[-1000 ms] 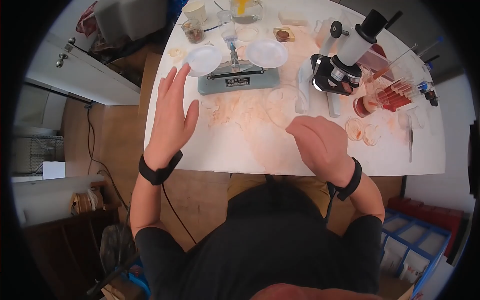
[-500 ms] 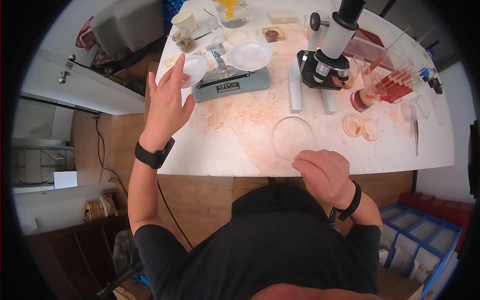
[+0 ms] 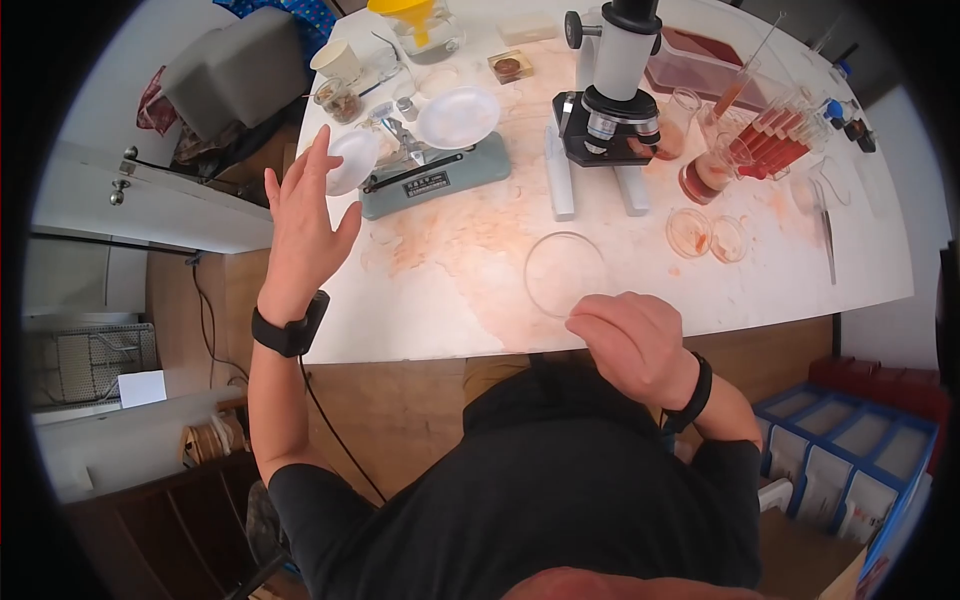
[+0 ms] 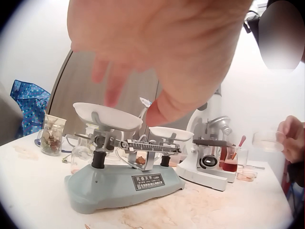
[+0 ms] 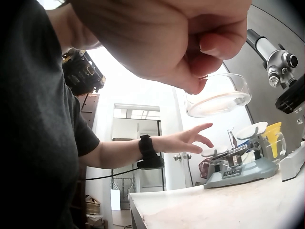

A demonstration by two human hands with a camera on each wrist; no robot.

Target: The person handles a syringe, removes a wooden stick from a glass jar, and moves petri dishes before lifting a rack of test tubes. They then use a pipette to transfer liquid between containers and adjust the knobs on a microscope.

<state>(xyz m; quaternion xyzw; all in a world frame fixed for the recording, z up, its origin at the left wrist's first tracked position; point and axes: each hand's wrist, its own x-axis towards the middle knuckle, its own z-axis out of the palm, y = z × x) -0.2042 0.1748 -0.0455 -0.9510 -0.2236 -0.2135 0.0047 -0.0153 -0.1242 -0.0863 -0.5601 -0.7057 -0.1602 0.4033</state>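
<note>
My right hand (image 3: 632, 345) pinches the rim of a clear glass petri dish (image 3: 565, 273) between thumb and fingers. In the right wrist view the dish (image 5: 219, 96) hangs off the fingertips, raised above the table. My left hand (image 3: 305, 235) is held up with fingers spread, holding nothing. It hovers by the left pan (image 3: 352, 163) of a pale green tray balance (image 3: 440, 185). The left wrist view shows the palm over that balance (image 4: 126, 183), whose left pan (image 4: 107, 116) lies beneath the fingers.
A microscope (image 3: 612, 110) stands ahead of the dish. To its right are a rack of red test tubes (image 3: 780, 145), a beaker of red liquid (image 3: 705, 180), small stained dishes (image 3: 690, 232) and tweezers (image 3: 827, 245). Behind the balance sit a paper cup (image 3: 336, 62) and a jar (image 3: 338, 100).
The head view has turned, so the table things shift left. My right hand has brought the petri dish back toward the table's near edge. The left hand stays raised by the balance.
</note>
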